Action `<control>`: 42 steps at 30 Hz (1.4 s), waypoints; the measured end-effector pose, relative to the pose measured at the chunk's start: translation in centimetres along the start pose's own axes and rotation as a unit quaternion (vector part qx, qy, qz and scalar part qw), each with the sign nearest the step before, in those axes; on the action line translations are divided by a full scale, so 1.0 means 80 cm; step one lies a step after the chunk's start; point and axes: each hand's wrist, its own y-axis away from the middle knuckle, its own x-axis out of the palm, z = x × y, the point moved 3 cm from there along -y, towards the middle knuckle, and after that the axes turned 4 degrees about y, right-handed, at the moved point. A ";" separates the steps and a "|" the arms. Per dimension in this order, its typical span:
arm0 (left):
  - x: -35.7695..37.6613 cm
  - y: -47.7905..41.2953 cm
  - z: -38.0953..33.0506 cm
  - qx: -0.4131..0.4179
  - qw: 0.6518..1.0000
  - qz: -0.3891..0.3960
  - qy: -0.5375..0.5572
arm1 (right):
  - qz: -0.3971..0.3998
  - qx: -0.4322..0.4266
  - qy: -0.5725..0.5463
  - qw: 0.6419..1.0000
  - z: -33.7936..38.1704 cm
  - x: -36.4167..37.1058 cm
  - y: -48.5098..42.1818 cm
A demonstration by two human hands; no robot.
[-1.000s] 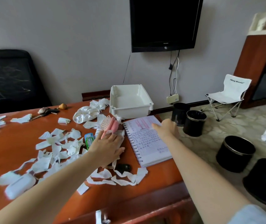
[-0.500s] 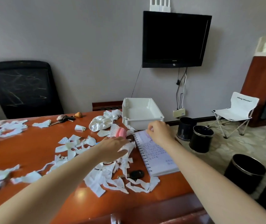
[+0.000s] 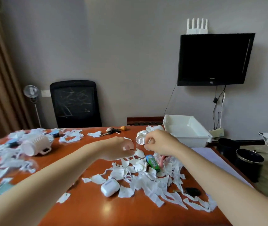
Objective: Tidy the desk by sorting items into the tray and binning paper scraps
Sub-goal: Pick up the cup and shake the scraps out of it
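Torn white paper scraps (image 3: 139, 176) cover the orange-brown desk (image 3: 97, 207). My left hand (image 3: 121, 149) hovers over the pile's far edge with fingers bent down and blurred, nothing visibly in it. My right hand (image 3: 160, 141) has thumb and fingers pinched together against the edge of a white scrunchie (image 3: 140, 137); whether it grips it is unclear. A pink brush (image 3: 161, 160) and a green pack (image 3: 152, 162) lie among the scraps under my right forearm. The white tray (image 3: 195, 137) stands at the desk's far right corner.
A white earbud case (image 3: 110, 187) and a black key fob (image 3: 192, 191) lie near the front. Keys (image 3: 113, 131) and a small white-pink appliance (image 3: 33, 144) sit farther back. A notebook (image 3: 211, 157) lies by the right edge. Black bins (image 3: 249, 160) stand on the floor.
My left hand has let go of the pink brush, which now lies among the scraps. My right hand left the notebook and moved left to the scrunchie. The view swung left.
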 end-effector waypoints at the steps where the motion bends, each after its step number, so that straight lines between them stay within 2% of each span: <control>1: -0.004 0.013 0.013 -0.011 1.000 0.001 -0.004 | 0.003 -0.016 -0.002 1.000 0.016 0.006 -0.003; 8: -0.024 0.095 0.105 -0.088 0.996 -0.018 -0.012 | 0.058 -0.071 0.019 0.996 0.127 0.039 -0.017; 14: -0.031 0.152 0.189 -0.158 0.987 -0.035 -0.008 | 0.086 -0.121 0.090 0.985 0.167 0.099 -0.109; 18: -0.032 0.174 0.257 -0.213 0.976 -0.040 0.019 | 0.117 -0.150 0.058 0.980 0.245 0.125 -0.107; 26: -0.032 0.168 0.414 -0.308 0.943 -0.077 0.096 | 0.147 -0.181 0.024 0.972 0.298 0.203 -0.236; 29: -0.040 0.147 0.473 -0.341 0.923 -0.122 0.132 | 0.153 -0.162 -0.014 0.975 0.312 0.231 -0.287; 33: -0.053 0.109 0.537 -0.369 0.909 -0.176 0.083 | 0.182 -0.149 -0.061 0.970 0.325 0.272 -0.345; 37: -0.060 0.073 0.583 -0.369 0.895 -0.165 0.187 | 0.211 -0.131 -0.123 0.961 0.337 0.302 -0.396; 42: -0.042 0.049 0.610 -0.353 0.861 -0.130 0.343 | 0.280 -0.116 -0.249 0.920 0.344 0.337 -0.427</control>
